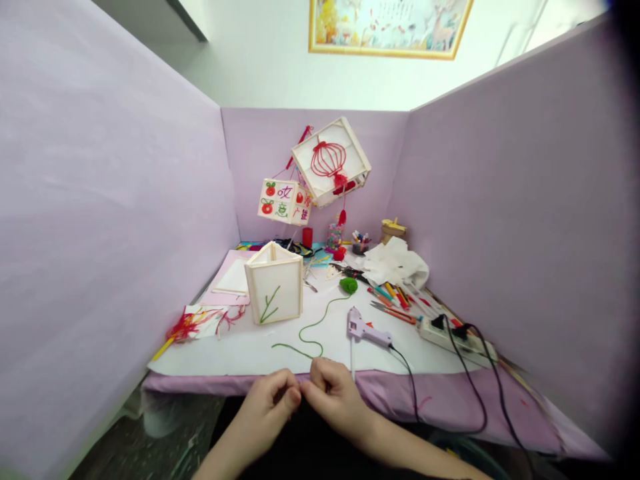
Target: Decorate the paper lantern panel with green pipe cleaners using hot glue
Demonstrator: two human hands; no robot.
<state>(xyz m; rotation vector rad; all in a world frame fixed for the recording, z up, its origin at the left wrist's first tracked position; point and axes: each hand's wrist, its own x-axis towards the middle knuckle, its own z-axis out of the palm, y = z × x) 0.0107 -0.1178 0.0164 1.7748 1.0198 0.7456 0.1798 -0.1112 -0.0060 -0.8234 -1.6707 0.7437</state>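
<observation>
My left hand (273,407) and my right hand (333,397) are close together at the table's front edge, both with curled fingers. Whatever is between their fingertips is too small to make out. Green yarn (323,327) runs from a green ball (349,285) over the white tabletop, passing just behind my right hand. Behind my left hand stands a three-sided white lantern frame (276,290) with a green branch shape on its front panel. A pale purple glue gun (369,330) lies beyond my right hand.
Scissors (395,311), markers (390,293) and a power strip (457,340) with black cables lie on the right. Red yarn (184,325) is at the left edge. Two decorated lanterns (330,163) (284,200) hang at the back between purple partitions (490,167).
</observation>
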